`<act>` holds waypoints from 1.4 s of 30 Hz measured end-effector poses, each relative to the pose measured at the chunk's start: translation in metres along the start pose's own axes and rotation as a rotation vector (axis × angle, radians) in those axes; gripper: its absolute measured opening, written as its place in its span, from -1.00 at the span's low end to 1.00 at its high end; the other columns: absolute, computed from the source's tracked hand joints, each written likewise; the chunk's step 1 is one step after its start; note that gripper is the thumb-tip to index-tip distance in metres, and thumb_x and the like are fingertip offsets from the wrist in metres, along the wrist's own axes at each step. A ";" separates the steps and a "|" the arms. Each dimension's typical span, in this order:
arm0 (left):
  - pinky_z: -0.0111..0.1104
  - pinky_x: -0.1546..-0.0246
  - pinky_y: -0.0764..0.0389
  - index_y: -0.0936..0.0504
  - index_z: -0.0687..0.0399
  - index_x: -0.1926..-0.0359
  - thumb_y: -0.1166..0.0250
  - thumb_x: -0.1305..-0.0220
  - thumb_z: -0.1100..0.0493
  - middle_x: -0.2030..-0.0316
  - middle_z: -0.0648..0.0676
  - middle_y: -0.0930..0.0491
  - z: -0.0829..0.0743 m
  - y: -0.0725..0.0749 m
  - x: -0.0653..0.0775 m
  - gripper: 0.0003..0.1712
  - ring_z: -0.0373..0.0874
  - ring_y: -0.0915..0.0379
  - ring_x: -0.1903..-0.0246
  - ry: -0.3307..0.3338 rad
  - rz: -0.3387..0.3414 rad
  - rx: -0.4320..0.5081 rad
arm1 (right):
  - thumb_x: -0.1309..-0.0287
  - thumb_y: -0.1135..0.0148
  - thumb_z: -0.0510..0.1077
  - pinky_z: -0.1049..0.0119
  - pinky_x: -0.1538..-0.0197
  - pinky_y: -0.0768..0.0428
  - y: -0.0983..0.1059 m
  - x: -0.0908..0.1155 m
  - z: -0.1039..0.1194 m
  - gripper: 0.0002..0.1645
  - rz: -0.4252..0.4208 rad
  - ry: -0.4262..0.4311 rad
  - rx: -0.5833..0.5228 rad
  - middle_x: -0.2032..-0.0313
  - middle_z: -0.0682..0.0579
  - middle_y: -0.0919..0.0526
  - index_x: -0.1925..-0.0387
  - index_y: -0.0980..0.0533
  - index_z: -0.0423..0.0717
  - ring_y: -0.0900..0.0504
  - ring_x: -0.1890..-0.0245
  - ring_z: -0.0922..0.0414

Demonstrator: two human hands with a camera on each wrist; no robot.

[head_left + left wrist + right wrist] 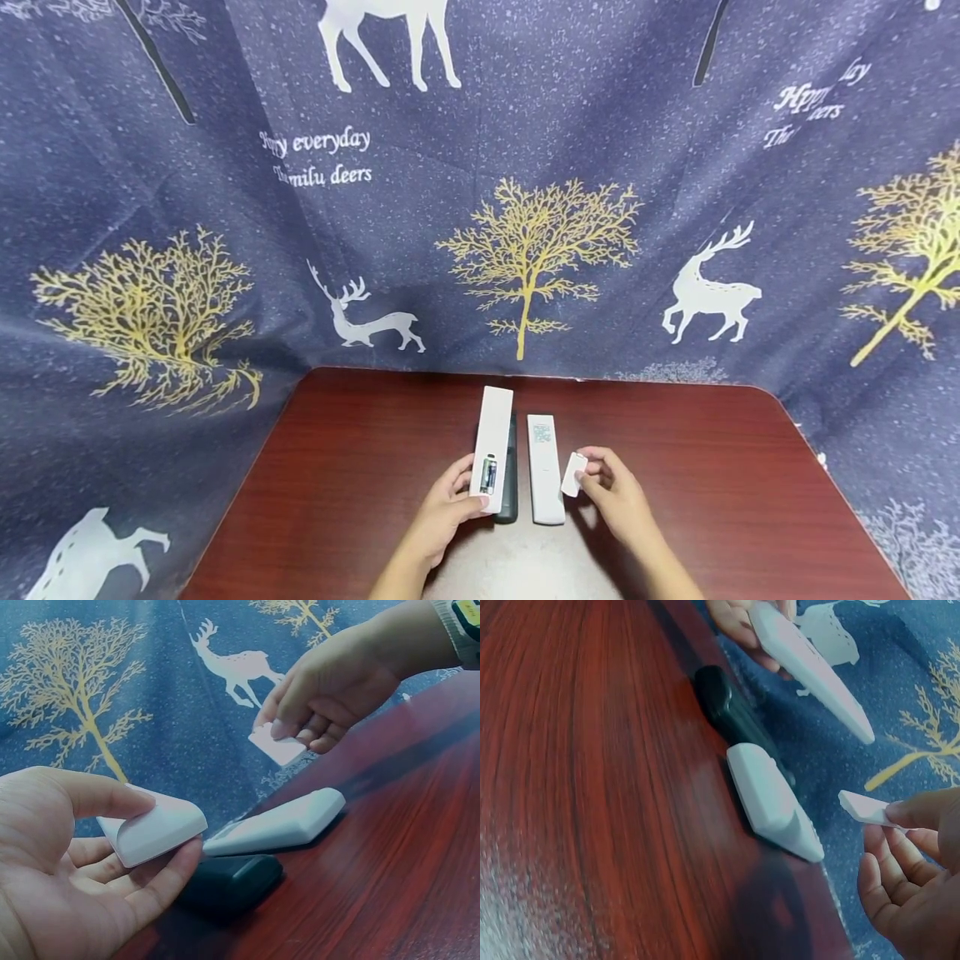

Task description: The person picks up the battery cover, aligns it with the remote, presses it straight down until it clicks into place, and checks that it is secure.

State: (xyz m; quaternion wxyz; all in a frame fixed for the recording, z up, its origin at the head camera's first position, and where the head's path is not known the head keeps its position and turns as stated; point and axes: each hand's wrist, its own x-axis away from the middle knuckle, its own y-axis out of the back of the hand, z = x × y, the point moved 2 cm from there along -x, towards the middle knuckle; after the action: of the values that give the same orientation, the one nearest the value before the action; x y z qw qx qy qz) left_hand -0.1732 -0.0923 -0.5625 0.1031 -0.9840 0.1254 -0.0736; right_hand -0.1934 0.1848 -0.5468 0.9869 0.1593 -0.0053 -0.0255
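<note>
My left hand (pixel 448 507) grips a white remote control (pixel 495 421) by its near end, back side up. In its uncovered compartment a dark battery (pixel 488 474) shows. Between thumb and fingers of my right hand (pixel 617 493) is a small white battery cover (pixel 574 474), held apart from the remote. A second white remote (pixel 546 475) lies on the table between the hands. Beneath the held remote, partly hidden by it, lies a black remote (pixel 509 500). Both held pieces are raised off the table in the right wrist view, the cover (pixel 866 808) at the right.
The dark red wooden table (pixel 360 450) ends at a back edge against a blue cloth (pixel 405 250) printed with deer and trees. Light glares on the table near its front.
</note>
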 end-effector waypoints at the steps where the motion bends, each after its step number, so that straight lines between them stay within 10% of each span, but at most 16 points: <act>1: -0.29 0.01 -0.70 -0.09 0.30 -0.53 -0.27 -0.21 0.40 -0.30 0.43 -0.39 0.000 -0.001 0.000 -0.10 -0.03 -0.62 -0.04 0.001 0.001 -0.003 | -0.22 -0.33 -0.31 0.47 0.24 -0.57 -0.001 0.000 0.001 -0.61 0.004 0.001 -0.007 0.27 -0.08 -0.71 -0.08 -0.55 -0.09 -0.65 0.34 0.23; 42: -0.35 0.09 -0.69 -0.13 0.29 -0.53 -0.30 -0.17 0.37 -0.25 0.37 -0.46 0.004 -0.024 -0.002 -0.08 -0.05 -0.61 -0.01 0.012 0.034 -0.035 | -0.17 -0.36 -0.32 0.41 0.25 -0.58 -0.046 0.013 0.032 -0.67 0.066 0.227 -0.118 0.29 -0.09 -0.65 0.02 -0.59 -0.09 -0.58 0.39 0.31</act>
State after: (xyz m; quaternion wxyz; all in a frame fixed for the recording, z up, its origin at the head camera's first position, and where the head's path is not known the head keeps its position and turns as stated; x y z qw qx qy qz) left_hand -0.1690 -0.0684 -0.5613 0.0865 -0.9829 0.1439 -0.0754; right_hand -0.1836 0.1304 -0.5304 0.9891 0.1027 0.1027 0.0249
